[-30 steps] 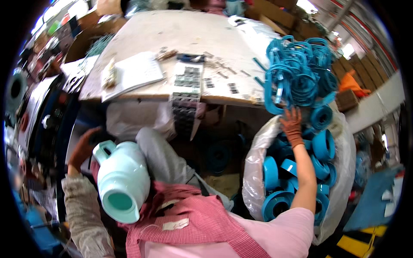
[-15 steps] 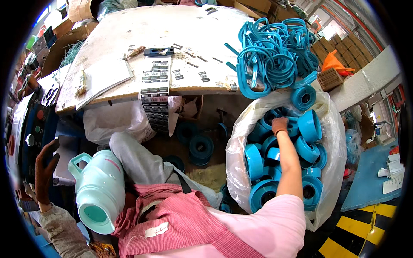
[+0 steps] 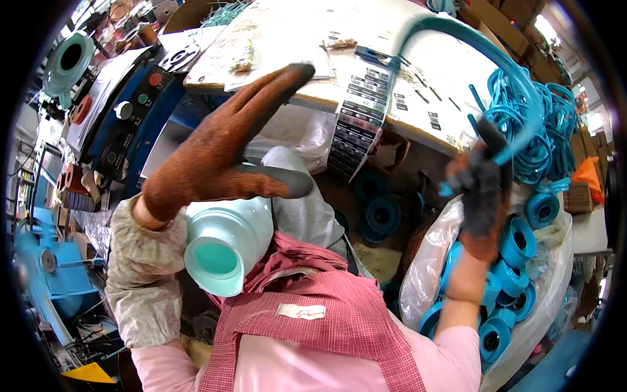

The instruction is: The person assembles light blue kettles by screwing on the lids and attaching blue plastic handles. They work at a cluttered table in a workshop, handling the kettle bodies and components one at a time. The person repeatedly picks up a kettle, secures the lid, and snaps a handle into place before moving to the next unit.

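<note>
My right hand (image 3: 480,189), in a brown glove with dark grey fingers, is closed round one end of a curved teal plastic handle (image 3: 450,27). The handle arcs up over the table, blurred by motion. My left hand (image 3: 219,144), gloved alike, is open above my lap, fingers stretched and thumb apart, holding nothing. Below it a mint-green jug body (image 3: 255,225) lies on my lap, its open spouted mouth toward me; its own handle is hidden. A tangled pile of teal handles (image 3: 555,111) lies at the table's right end.
A clear plastic bag (image 3: 428,251) of teal rings (image 3: 513,277) stands at my right. A strip of labels (image 3: 356,127) hangs over the front edge of the white table (image 3: 281,26). On the left are a control panel (image 3: 134,108) and another mint-green body (image 3: 68,62). More rings (image 3: 382,215) lie under the table.
My right hand has come up out of the ring bag and now holds a teal handle. My left hand has moved from the far left to above the jug. The view has turned left.
</note>
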The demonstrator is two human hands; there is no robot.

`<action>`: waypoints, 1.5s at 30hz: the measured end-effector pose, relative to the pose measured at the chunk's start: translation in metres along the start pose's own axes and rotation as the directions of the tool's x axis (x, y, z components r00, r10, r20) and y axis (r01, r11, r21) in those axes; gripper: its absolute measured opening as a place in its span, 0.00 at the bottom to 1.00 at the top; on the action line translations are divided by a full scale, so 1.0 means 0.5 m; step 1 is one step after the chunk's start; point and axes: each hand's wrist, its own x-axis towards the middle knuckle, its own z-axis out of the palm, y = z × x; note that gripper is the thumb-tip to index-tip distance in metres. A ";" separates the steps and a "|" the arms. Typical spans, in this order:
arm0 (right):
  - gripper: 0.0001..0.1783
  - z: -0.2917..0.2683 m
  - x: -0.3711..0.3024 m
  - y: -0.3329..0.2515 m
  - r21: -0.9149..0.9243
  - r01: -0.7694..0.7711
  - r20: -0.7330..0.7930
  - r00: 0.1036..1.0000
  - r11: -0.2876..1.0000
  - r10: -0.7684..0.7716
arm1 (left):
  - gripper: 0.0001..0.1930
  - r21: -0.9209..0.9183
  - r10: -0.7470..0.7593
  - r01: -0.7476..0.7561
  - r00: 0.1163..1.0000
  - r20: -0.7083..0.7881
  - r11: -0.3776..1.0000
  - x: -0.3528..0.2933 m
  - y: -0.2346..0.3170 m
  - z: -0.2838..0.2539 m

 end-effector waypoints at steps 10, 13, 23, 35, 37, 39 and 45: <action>0.30 0.378 0.061 0.235 0.567 -0.494 0.415 0.863 0.660 0.289 | 0.20 -0.450 -0.769 0.623 0.509 -0.387 0.640 -0.223 0.011 -0.016; 0.27 0.387 0.054 0.247 0.370 -0.511 0.389 0.844 0.776 0.370 | 0.20 -0.546 -0.796 0.580 0.412 -0.443 0.604 -0.295 0.002 0.011; 0.23 0.444 0.034 0.285 0.084 -0.497 0.485 0.778 0.864 0.400 | 0.20 -0.916 -0.950 0.260 0.153 -0.273 0.306 -0.438 0.046 0.126; 0.27 0.435 0.017 0.302 -0.003 -0.442 0.410 0.818 0.897 0.404 | 0.18 -0.854 -0.887 0.243 0.089 -0.453 0.460 -0.383 0.071 0.147; 0.28 0.430 0.017 0.306 0.042 -0.386 0.374 0.861 0.922 0.344 | 0.14 -0.419 -0.570 0.431 0.324 -0.755 0.799 -0.387 0.042 0.141; 0.28 0.431 0.034 0.311 0.071 -0.282 0.372 0.898 0.957 0.237 | 0.14 0.090 -0.226 0.496 0.541 -0.810 0.864 -0.395 0.018 0.124; 0.28 0.528 0.182 0.358 -0.017 0.390 0.683 0.677 0.921 -0.275 | 0.15 -0.262 -0.370 0.313 0.364 -0.855 0.913 -0.484 0.055 -0.022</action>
